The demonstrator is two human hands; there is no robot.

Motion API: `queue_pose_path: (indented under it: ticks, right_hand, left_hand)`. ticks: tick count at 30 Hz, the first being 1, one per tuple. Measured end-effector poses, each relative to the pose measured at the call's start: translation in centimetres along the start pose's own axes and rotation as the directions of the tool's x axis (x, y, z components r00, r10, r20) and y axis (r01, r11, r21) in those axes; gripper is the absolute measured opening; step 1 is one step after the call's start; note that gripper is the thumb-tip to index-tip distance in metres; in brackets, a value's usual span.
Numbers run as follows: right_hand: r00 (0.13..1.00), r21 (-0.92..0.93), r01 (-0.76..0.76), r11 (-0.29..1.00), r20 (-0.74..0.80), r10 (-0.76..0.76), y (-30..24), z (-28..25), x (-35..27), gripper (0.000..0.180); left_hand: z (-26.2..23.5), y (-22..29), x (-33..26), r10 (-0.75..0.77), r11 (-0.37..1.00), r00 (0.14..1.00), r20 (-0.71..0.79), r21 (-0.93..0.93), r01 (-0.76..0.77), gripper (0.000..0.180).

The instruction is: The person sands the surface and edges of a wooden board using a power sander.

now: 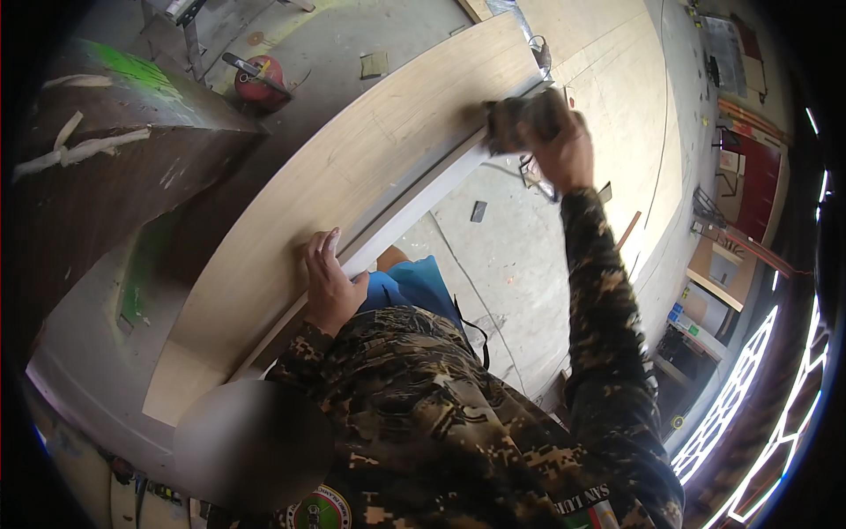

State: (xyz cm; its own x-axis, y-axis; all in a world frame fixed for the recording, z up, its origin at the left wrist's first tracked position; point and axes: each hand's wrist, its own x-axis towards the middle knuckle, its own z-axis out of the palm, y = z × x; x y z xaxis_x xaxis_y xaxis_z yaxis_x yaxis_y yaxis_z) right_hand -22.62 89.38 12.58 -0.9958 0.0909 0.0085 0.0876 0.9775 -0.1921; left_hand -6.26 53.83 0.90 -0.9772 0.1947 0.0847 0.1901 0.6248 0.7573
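A long pale plywood panel (352,167) stretches diagonally in front of me. Along its near side runs a narrow white-faced strip (414,207) with a dark line beside it. My left hand (330,286) straddles this strip near my waist, fingers on the panel side and thumb on the near side. At the far end, my right hand (566,152) is closed round a dark, boxy block (515,122) resting on the strip. Motion blurs the block, so its exact kind does not show. Both forearms wear camouflage sleeves.
A dark brown box-like piece (132,185) with green paint stands at left. Beyond the panel, a red round object (260,81) sits on the concrete floor. A small dark rectangle (478,212) lies below the strip. Large pale sheets (617,115) spread at right, with a cable across them.
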Motion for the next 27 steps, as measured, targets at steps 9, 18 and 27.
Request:
queue_pose_path:
  ticks: [9,18,27]
  right_hand:
    - [0.975,0.205,0.036,0.978,0.208,-0.08,-15.7,1.5,-14.1,0.069]
    - [0.997,0.138,-0.004,0.99,0.081,-0.007,-8.0,2.7,-11.7,0.066]
    - [0.865,0.02,-0.462,0.886,-0.21,0.456,6.8,-0.1,-5.5,0.073]
  left_hand:
    - [0.2,-0.5,-0.5,-0.062,0.998,0.998,-0.023,0.017,0.062,0.091]
    - [-0.1,-0.6,0.2,0.018,1.0,0.999,-0.041,0.008,-0.018,0.093]
    - [-0.2,0.1,1.2,0.066,0.998,0.998,-0.018,0.005,-0.065,0.089]
